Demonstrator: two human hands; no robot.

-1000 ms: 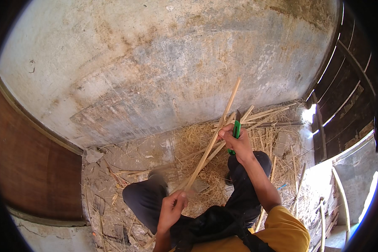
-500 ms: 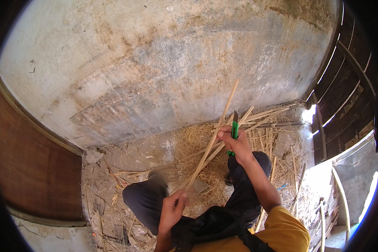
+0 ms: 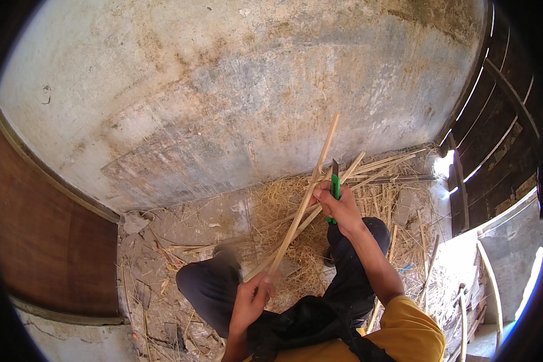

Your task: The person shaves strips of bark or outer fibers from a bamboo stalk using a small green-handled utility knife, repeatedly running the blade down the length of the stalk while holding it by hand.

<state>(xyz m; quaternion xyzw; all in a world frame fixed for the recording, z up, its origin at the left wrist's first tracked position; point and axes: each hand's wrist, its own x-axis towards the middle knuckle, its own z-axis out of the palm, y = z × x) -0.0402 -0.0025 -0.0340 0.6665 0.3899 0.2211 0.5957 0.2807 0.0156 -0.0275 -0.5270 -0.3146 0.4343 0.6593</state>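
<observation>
A long, thin, pale strip, seemingly split bamboo (image 3: 295,225), runs slantwise in front of me, its far tip up against the view of the wall. My left hand (image 3: 251,299) pinches the near end of it, above my left knee. Further up, my right hand (image 3: 339,208) is closed on a green utility knife (image 3: 335,187) with its dark blade out and pointing up. The thumb and fingers of that same hand also touch the strip's middle. Behind it, more pale strips (image 3: 359,160) lie crossed on the shavings.
Curly shavings (image 3: 283,196) cover the floor between and beyond my knees. A stained wall (image 3: 253,90) rises ahead. At left is a brown wooden panel (image 3: 54,235); dark slats (image 3: 501,120) stand at right. Poles (image 3: 463,320) lean at the lower right.
The strip has shifted very slightly, its far tip a little to the left. The knife has tilted slightly with my right hand. Both grips stay the same.
</observation>
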